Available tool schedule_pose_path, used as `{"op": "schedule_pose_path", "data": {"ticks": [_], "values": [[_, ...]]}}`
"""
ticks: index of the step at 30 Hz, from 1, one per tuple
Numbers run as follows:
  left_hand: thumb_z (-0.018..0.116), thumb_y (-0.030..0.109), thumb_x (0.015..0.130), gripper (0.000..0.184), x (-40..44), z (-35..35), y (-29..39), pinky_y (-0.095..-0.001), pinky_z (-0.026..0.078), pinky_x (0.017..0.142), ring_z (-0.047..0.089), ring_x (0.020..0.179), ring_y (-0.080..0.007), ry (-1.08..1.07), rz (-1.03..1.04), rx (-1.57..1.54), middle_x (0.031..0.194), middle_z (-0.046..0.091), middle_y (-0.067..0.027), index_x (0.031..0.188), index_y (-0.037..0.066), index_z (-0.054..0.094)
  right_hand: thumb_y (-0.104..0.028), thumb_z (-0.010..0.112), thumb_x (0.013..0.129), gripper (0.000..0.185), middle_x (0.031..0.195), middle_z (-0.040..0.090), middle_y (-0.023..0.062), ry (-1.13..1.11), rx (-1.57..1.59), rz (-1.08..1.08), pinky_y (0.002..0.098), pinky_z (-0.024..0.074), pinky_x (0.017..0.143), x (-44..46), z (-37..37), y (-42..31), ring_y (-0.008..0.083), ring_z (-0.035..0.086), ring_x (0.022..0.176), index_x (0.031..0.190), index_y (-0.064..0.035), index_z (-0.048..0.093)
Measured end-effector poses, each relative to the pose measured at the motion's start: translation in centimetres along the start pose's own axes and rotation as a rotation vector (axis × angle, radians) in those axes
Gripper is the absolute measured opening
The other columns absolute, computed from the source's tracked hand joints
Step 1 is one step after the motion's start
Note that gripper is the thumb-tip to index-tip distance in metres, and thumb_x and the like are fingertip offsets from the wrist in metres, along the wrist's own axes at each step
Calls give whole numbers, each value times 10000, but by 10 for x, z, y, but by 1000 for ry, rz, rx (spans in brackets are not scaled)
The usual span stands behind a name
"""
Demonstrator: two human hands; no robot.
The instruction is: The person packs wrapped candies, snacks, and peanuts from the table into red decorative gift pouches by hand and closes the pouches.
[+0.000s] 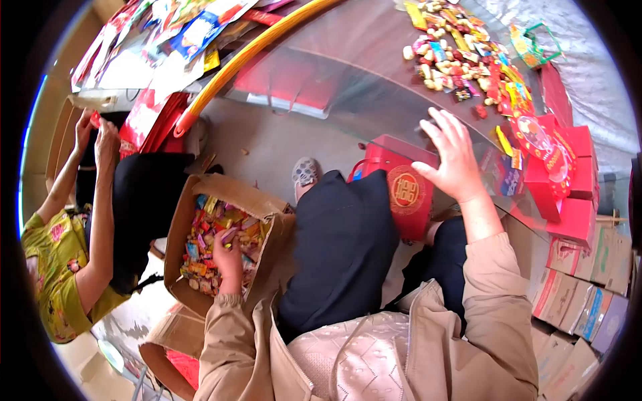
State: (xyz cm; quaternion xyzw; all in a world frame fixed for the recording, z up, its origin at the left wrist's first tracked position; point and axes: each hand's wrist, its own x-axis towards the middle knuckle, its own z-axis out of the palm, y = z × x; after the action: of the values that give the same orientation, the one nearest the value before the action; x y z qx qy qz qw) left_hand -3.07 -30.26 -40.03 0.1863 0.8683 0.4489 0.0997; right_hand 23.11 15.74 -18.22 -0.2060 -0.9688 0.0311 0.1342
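My left hand (229, 260) is inside an open cardboard box (175, 267) filled with wrapped candies (200, 244) in many colours. Its fingers are closed around a purplish wrapped candy (229, 236). Raised at the edge of the glass table (374, 100), my right hand (453, 160) has its fingers spread and holds nothing. Beyond it on the glass lies a pile of peanuts and wrapped candies (461, 57). To the right of that hand stand small red boxes (572, 180), one with a printed, shaped front.
A red bag with a gold emblem (406, 190) stands beneath the table. At left, another person (67, 267) holds a small red item. Cartons (578, 294) are stacked at right. An orange-yellow curved tube (247, 57) crosses the table near packets (197, 33).
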Motion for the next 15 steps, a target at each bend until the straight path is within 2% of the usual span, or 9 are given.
{"op": "schedule_pose_path", "data": {"ticks": [2,3,5,8,9,11,13,14,15], "values": [[716,-31,876,248,9,-7,23,-301,493,893,615,928,-182,64,118,43,1013,653,-66,1102,8,619,-473,784,748,733,1497,459,152,17,0,-9,506,301,1164,-1,-1,1,370,389,1401,1347,-106,575],[717,-18,885,237,12,-8,66,-299,491,892,615,941,-176,65,111,-19,1008,646,-54,1098,14,619,-477,783,750,730,1491,463,154,19,0,-8,510,302,1162,-1,0,1,370,392,1398,1343,-107,577],[717,-15,889,234,25,0,104,-296,483,906,607,971,-169,76,127,-159,1037,633,-50,1099,14,618,-487,782,755,725,1483,468,152,44,33,-9,516,302,1161,-2,-1,2,368,393,1397,1338,-108,579],[700,-49,883,254,47,24,197,-308,465,945,591,1028,-171,17,306,-259,1112,615,-73,1114,9,610,-494,782,759,740,1486,462,151,27,19,15,524,292,1172,-3,-4,0,356,383,1404,1355,-113,566],[693,-64,873,282,59,35,223,-313,465,955,599,1050,-177,-14,446,-241,1132,618,-75,1132,10,607,-491,783,760,740,1486,462,150,28,21,17,525,289,1174,-4,-5,0,354,382,1405,1358,-115,564],[709,-65,849,449,71,65,286,-312,474,989,594,1120,-174,-198,354,-522,1238,595,-73,1266,19,567,-486,782,762,732,1484,464,147,40,31,17,516,296,1173,-6,-4,1,353,386,1401,1351,-107,568],[767,-32,813,717,80,88,346,-325,491,991,575,1193,-187,-354,396,-463,1362,548,-100,1446,37,437,-481,783,763,723,1484,463,147,44,52,19,504,302,1171,-7,-4,2,354,392,1397,1340,-100,572],[807,3,776,812,85,104,363,-355,467,1036,549,1255,-237,-399,457,-484,1395,529,-140,1477,36,400,-459,801,750,729,1458,468,148,65,68,16,488,329,1158,-8,-4,3,355,412,1375,1336,-98,562],[830,60,752,836,95,123,367,-402,431,1086,514,1313,-315,-341,671,-280,1423,507,-187,1471,19,405,-449,808,744,735,1448,467,147,72,91,28,486,337,1153,-9,-4,3,358,419,1366,1338,-98,556]]}}
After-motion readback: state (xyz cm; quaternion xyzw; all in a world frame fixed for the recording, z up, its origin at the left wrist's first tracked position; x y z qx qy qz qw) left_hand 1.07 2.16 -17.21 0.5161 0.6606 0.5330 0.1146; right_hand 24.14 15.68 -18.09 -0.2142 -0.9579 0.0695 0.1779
